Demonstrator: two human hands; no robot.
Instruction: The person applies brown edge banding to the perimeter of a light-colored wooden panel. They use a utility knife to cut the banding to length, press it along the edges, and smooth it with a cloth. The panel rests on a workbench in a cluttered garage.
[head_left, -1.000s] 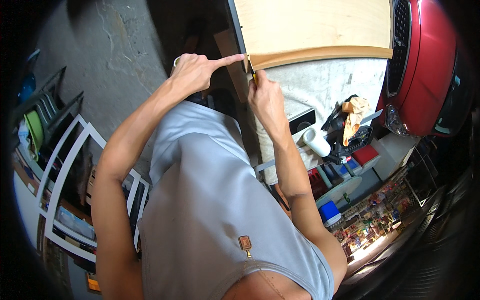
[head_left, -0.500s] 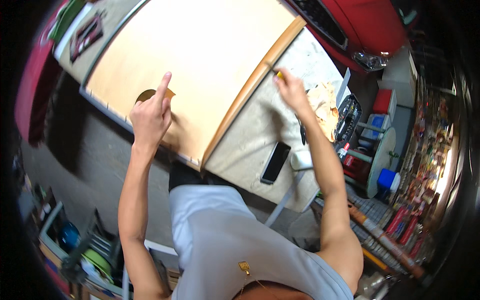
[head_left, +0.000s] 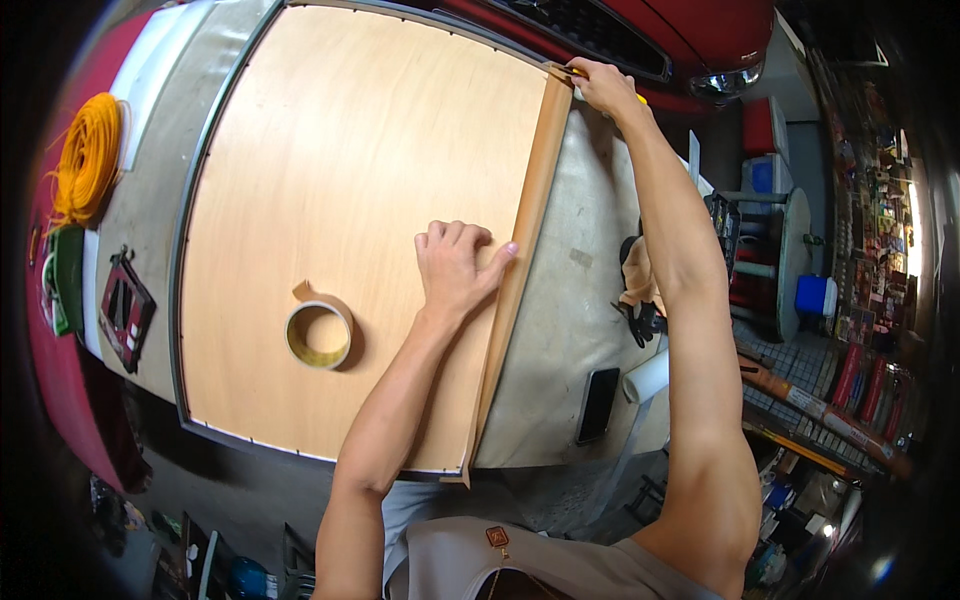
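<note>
Two bare hands share one job on the large pale plywood panel (head_left: 350, 200) that covers most of the grey tabletop (head_left: 570, 330). The left hand (head_left: 455, 265) lies palm down with its fingers together and flat, thumb tip against the long brown wooden edge strip (head_left: 525, 250) that runs along the panel's right side from about one o'clock down to six; pressed so, it seems to pin strip and panel against sliding. The right hand (head_left: 600, 85) reaches to the far end of the strip at one o'clock, fingers closed around a slim yellow tool (head_left: 575, 71) whose tip sits at the strip's top corner; what kind of tool it is cannot be told. A roll of tan tape (head_left: 318, 335) rests on the panel at about eight o'clock from the left hand, apart from it, with a loose tab lifted. On the bare tabletop past the strip, around four o'clock, lie a black phone (head_left: 598, 405) and a white cylinder (head_left: 648, 377), near the right forearm. Far off at ten o'clock sits a coil of orange cord (head_left: 88, 155); a red car (head_left: 650, 30) fills the twelve-o'clock edge.
</note>
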